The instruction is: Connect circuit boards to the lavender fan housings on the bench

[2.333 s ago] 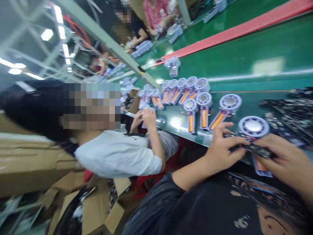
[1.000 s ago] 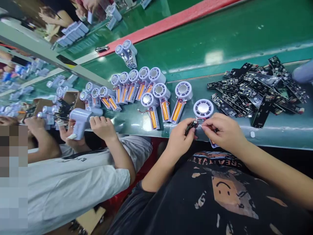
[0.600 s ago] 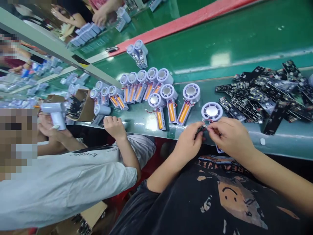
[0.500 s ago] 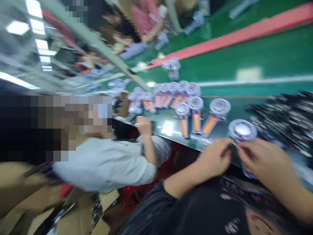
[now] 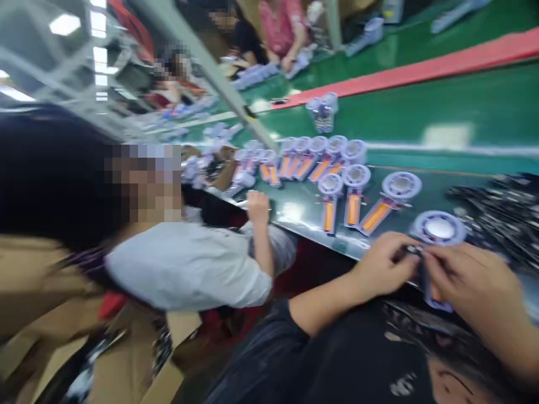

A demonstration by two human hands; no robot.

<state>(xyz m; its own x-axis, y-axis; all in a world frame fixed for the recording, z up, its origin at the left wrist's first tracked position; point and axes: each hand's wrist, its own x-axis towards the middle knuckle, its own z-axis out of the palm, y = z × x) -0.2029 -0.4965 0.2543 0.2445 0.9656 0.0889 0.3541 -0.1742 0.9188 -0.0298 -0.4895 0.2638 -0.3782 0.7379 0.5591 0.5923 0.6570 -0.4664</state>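
A lavender handheld fan half-shell (image 5: 438, 227) with a round silvery centre lies at the table edge in front of me, its handle pointing toward my body. My right hand (image 5: 474, 280) is closed around its handle near the neck, covering most of it; an orange strip shows below the fingers. Against the neck, my left hand (image 5: 385, 264) pinches a small black part (image 5: 411, 249), whose details are blurred. The fingertips of both hands nearly meet there. Beside them lie several similar fan half-shells (image 5: 401, 185) with orange strips in their handles.
A heap of black parts (image 5: 501, 216) lies to the right. Clear-bagged pieces (image 5: 323, 112) sit on the green belt (image 5: 391, 118), crossed by a red strip (image 5: 404, 73). At left sits a co-worker in a grey shirt (image 5: 189, 266), near cardboard boxes (image 5: 126, 359). A slanted post (image 5: 219, 84) stands beyond.
The view has shifted, so most things appear farther right. My hands stay at the fan's neck; the black part in my left hand now shows more clearly.
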